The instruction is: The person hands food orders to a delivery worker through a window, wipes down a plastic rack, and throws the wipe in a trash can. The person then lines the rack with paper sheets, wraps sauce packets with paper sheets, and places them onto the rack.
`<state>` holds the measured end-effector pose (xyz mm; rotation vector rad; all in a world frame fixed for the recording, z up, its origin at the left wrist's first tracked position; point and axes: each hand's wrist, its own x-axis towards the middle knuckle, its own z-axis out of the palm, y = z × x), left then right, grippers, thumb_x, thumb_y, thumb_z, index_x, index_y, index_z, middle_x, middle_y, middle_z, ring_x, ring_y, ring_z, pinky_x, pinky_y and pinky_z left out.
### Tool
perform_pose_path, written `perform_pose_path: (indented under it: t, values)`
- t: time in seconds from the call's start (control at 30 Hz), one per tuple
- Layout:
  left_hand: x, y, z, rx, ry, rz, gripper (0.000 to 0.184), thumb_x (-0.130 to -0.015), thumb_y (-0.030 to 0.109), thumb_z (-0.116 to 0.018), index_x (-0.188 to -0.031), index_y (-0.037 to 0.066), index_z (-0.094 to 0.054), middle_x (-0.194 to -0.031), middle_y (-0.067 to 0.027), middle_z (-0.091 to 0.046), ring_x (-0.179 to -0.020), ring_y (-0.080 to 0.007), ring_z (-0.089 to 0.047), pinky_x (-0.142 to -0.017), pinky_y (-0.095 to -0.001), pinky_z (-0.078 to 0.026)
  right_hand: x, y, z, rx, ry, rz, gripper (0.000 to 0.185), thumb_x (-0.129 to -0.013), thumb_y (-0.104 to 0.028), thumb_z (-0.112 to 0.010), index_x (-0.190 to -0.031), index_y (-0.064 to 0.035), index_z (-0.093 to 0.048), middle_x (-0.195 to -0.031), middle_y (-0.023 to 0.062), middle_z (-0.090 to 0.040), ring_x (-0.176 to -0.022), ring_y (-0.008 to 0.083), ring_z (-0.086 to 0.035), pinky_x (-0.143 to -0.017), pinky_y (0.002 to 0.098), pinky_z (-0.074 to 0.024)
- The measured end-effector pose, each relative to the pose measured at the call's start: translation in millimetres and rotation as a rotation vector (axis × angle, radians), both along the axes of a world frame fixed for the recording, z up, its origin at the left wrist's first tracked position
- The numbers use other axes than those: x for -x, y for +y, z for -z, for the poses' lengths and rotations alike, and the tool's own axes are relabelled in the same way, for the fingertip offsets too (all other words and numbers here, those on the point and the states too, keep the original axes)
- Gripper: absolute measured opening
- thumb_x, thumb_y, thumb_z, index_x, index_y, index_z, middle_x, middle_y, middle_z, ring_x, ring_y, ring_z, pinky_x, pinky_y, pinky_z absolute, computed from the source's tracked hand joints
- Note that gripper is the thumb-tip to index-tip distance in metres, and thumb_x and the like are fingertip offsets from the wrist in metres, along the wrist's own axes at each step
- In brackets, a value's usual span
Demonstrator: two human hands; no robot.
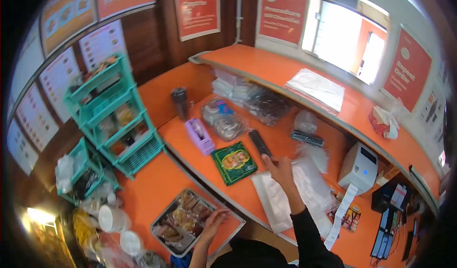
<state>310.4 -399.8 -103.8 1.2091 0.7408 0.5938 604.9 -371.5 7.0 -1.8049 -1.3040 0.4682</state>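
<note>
My right hand (281, 170) reaches forward over the orange counter. Its fingers close on the near end of a long, flat black object (259, 143), whose exact kind I cannot make out. Just left of it lies a green packet (234, 163) with a yellow oval label. White plastic bags (271, 199) are spread beneath my right forearm. My left hand (216, 222) is at the right side of a metal tray (155, 231), fingers stretched out and holding nothing visible. Several pieces of plastic-wrapped food (190, 211) fill that tray.
A purple tape dispenser (200, 135) stands behind the green packet. Teal stacked baskets (135, 161) rise at left, above white tubs (114, 219). To the right, a label printer (358, 168) trails a long paper strip (341, 218). An orange raised shelf (238, 57) overhangs the counter's back.
</note>
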Motion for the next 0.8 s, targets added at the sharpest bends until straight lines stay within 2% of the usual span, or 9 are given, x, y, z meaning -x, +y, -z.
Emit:
perform_pose_path:
  t: [0.1, 0.17, 0.2, 0.27, 0.37, 0.47, 0.63, 0.7, 0.8]
  values:
    - [0, 21, 1, 0.115, 0.018, -0.147, 0.031, -0.094, 0.027, -0.05, -0.116, 0.006, -0.055, -0.112, -0.0085, -0.058, -0.106, -0.018, -0.054, -0.091, -0.033, -0.042, -16, 55, 32, -0.368, -0.013, 0.003, 0.015, -0.085, -0.015, -0.061, -0.084, -0.0003, -0.062, -0.064, 0.0066, -0.062, -0.053, 0.0116, -0.057, -0.048, 0.0264, -0.0432]
    - [-2, 31, 8, 0.116, 0.023, -0.305, 0.03, -0.093, 0.026, -0.049, -0.113, 0.005, -0.055, -0.106, -0.0066, -0.059, -0.099, -0.0168, -0.056, -0.086, -0.0312, -0.043, -9, 68, 31, -0.44, 0.055, -0.012, 0.024, -0.082, -0.013, -0.064, -0.102, -0.0008, -0.058, -0.089, 0.0115, -0.063, -0.07, 0.0152, -0.061, -0.06, 0.0281, -0.0482]
    - [-8, 32, 3, 0.124, 0.034, -0.269, 0.03, -0.093, 0.026, -0.049, -0.113, 0.005, -0.055, -0.106, -0.0066, -0.059, -0.099, -0.0168, -0.056, -0.086, -0.0312, -0.043, -10, 69, 32, -0.431, 0.054, 0.027, 0.024, -0.082, -0.013, -0.064, -0.102, -0.0008, -0.058, -0.089, 0.0115, -0.063, -0.07, 0.0152, -0.061, -0.06, 0.0281, -0.0482]
    - [-20, 35, -5, 0.087, 0.043, -0.355, 0.028, -0.093, 0.027, -0.049, -0.111, 0.006, -0.056, -0.104, -0.0053, -0.06, -0.098, -0.0155, -0.057, -0.083, -0.0309, -0.043, -20, 61, 37, -0.47, -0.226, -0.049, 0.039, -0.08, -0.009, -0.066, -0.116, -0.0048, -0.052, -0.105, 0.0136, -0.059, -0.086, 0.0204, -0.061, -0.07, 0.0294, -0.0497]
    - [-43, 42, 14, 0.127, 0.02, -0.223, 0.025, -0.093, 0.023, -0.049, -0.11, 0.006, -0.056, -0.101, -0.0053, -0.059, -0.092, -0.0159, -0.059, -0.079, -0.0289, -0.044, -46, 22, 45, -0.387, 0.107, 0.031, 0.037, -0.076, -0.009, -0.066, -0.111, -0.0083, -0.056, -0.097, 0.0145, -0.059, -0.084, 0.0256, -0.061, -0.074, 0.0363, -0.0492]
    - [-73, 35, 6, 0.134, 0.043, -0.056, 0.024, -0.092, 0.02, -0.049, -0.11, 0.006, -0.055, -0.101, -0.0057, -0.059, -0.09, -0.0167, -0.06, -0.077, -0.0281, -0.045, -86, -40, 65, -0.302, -0.013, 0.291, 0.03, -0.077, -0.01, -0.065, -0.107, -0.0078, -0.059, -0.096, 0.0126, -0.06, -0.084, 0.0242, -0.062, -0.075, 0.0352, -0.0493]
    - [-110, 3, -5, 0.029, 0.017, 0.225, 0.022, -0.093, 0.016, -0.046, -0.11, 0.005, -0.055, -0.103, -0.0044, -0.058, -0.093, -0.0144, -0.057, -0.08, -0.0273, -0.043, -121, -183, 91, -0.172, 0.091, 0.55, 0.021, -0.082, -0.005, -0.061, -0.103, -0.0035, -0.062, -0.095, 0.0042, -0.064, -0.085, 0.0144, -0.06, -0.08, 0.0281, -0.0483]
    - [-113, -15, -3, 0.048, 0.008, 0.312, 0.025, -0.093, 0.018, -0.047, -0.114, 0.006, -0.054, -0.104, -0.0037, -0.058, -0.095, -0.0142, -0.056, -0.082, -0.0273, -0.043, -120, -238, 108, -0.321, 0.275, 0.548, 0.02, -0.083, -0.007, -0.06, -0.102, 0.0008, -0.061, -0.094, 0.0087, -0.064, -0.085, 0.0156, -0.06, -0.079, 0.0283, -0.0493]
    - [-108, -50, 15, 0.001, 0.015, 0.447, 0.028, -0.094, 0.021, -0.047, -0.118, 0.006, -0.052, -0.106, -0.0032, -0.057, -0.096, -0.0137, -0.055, -0.083, -0.0277, -0.044, -78, -291, 83, -0.195, 0.361, 0.738, 0.027, -0.083, -0.015, -0.062, -0.103, 0.0027, -0.061, -0.094, 0.0093, -0.063, -0.083, 0.0161, -0.061, -0.073, 0.0289, -0.0517]
